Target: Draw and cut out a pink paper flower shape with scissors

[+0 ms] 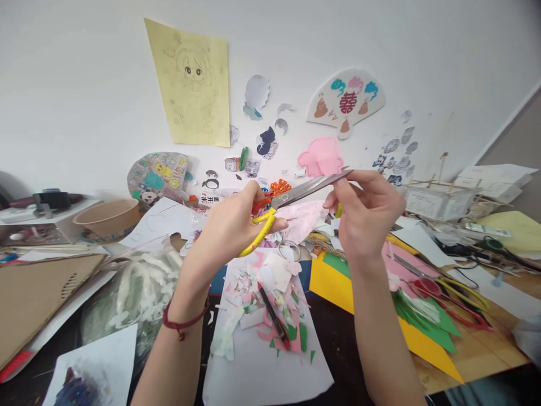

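Observation:
My left hand (232, 225) grips a pair of scissors (291, 194) by its yellow and orange-red handles. Its metal blades point to the right, raised above the desk. By the blade tips, my right hand (366, 211) has thumb and forefinger pinched together; whatever lies between them is too small or hidden to name. Below both hands, a white sheet (266, 375) bears pink, green and white paper scraps (253, 282). A dark pen with red ends (273, 313) lies across the scraps. A metal ring (289, 250) rests just behind them.
Other scissors (431, 287) lie at right over green sheets (443, 324) and yellow-orange paper (332, 282). Cardboard (42, 299), a plastic bag of white pieces (131, 299) and a brown bowl (107, 217) stand left. Drawing (198, 90), fan (349, 101) and pink cutout (323, 157) are against the wall.

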{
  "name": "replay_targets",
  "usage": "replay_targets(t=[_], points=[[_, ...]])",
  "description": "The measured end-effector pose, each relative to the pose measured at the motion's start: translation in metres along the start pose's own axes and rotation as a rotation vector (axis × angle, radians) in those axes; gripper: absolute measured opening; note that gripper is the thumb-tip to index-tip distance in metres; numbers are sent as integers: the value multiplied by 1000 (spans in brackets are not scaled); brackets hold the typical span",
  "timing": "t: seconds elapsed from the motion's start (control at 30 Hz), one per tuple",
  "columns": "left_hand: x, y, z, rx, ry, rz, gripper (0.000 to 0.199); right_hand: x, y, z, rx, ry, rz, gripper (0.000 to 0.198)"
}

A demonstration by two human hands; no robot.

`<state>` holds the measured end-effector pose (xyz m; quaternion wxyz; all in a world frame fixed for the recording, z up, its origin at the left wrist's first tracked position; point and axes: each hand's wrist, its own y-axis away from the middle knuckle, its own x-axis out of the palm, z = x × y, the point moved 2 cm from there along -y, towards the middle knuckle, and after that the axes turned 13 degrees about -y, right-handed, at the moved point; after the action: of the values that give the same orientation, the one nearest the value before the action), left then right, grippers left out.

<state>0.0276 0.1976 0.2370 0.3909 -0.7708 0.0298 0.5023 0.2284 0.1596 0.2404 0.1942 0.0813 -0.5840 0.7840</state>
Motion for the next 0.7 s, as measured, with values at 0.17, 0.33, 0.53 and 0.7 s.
replay_targets(t=[0.17, 0.33, 0.53, 0.7], points=[[3, 0, -5, -14, -74, 18, 44, 6, 5, -6, -14, 1, -37, 12], [5, -1, -9, -25, -57, 8, 42, 10, 11, -9, -17, -12, -66, 9], [6, -1, -9, -39, -60, -1, 42, 14, 16, -15, -2, -40, -112, 5], [5, -2, -8, -54, -107, -23, 43, 15, 17, -16, 32, -49, -83, 4]])
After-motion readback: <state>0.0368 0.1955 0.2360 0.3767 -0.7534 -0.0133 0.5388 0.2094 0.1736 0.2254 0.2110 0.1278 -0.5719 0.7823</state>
